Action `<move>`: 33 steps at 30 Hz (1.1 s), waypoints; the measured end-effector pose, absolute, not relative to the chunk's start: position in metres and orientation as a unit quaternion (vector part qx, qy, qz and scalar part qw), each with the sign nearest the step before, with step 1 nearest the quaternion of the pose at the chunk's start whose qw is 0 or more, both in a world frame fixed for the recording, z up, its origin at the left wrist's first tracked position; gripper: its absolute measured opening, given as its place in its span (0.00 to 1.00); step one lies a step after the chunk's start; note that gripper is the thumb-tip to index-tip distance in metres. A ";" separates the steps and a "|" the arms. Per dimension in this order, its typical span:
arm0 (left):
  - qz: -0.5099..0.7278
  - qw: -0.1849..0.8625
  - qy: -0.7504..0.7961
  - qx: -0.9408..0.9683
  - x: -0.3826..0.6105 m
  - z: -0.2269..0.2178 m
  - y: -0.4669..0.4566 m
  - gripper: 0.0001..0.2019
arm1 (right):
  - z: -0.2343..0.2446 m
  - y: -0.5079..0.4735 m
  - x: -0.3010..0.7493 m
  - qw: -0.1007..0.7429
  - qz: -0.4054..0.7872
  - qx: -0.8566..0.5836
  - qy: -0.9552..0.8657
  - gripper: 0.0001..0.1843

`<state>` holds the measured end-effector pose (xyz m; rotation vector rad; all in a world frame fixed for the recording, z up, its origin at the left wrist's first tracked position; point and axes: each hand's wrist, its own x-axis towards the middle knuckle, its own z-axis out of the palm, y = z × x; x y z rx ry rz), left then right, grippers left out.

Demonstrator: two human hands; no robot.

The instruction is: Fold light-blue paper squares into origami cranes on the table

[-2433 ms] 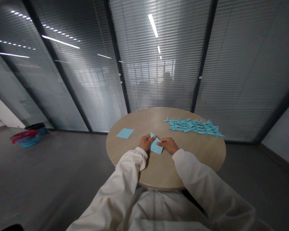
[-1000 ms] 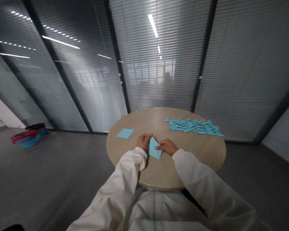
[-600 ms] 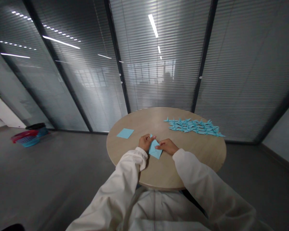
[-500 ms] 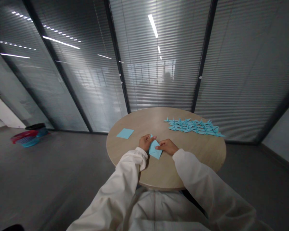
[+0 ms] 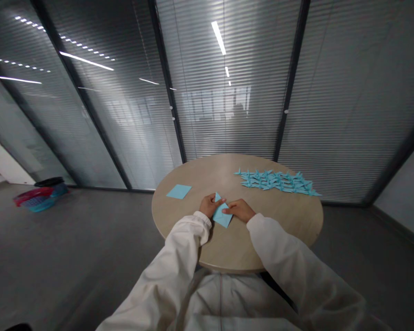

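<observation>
**A:** I've got the head camera up on my feed. Where's the piece being worked?

**B:** I see the folded blue paper (image 5: 222,217) on the near side of the round wooden table (image 5: 269,220), right between the two hands.

**A:** Yes. The left hand (image 5: 209,205) is pinching the paper's left side, and the right hand (image 5: 238,209) reaches in from the right with its fingertips across it. The hands are close together, with only the paper between them. I can't tell whether the right hand grips or just presses.

**B:** Holding it from both sides looks like a way to stop it slipping on that smooth top.

**A:** I'd read it that way too. The flat blue sheet (image 5: 179,191) lies off to the left, well clear of the hands, so it isn't in their way.

**B:** And the paper cranes (image 5: 278,182) are bunched toward the far right, which I'd guess keeps the near middle free for the hands. The white sleeves (image 5: 283,243) run in from the near edge.
</observation>
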<state>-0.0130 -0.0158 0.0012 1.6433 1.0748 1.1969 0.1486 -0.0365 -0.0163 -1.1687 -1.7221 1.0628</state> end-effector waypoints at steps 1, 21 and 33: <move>0.471 0.429 0.419 0.647 -0.013 0.001 -0.016 0.21 | -0.017 -0.036 0.149 0.395 0.419 -0.460 -0.676 0.23; 0.442 0.490 0.410 0.629 -0.012 0.000 -0.018 0.18 | -0.015 -0.035 0.150 0.435 0.377 -0.436 -0.692 0.21; 0.463 0.465 0.429 0.621 -0.012 0.007 -0.020 0.20 | -0.024 -0.029 0.150 0.429 0.341 -0.453 -0.704 0.19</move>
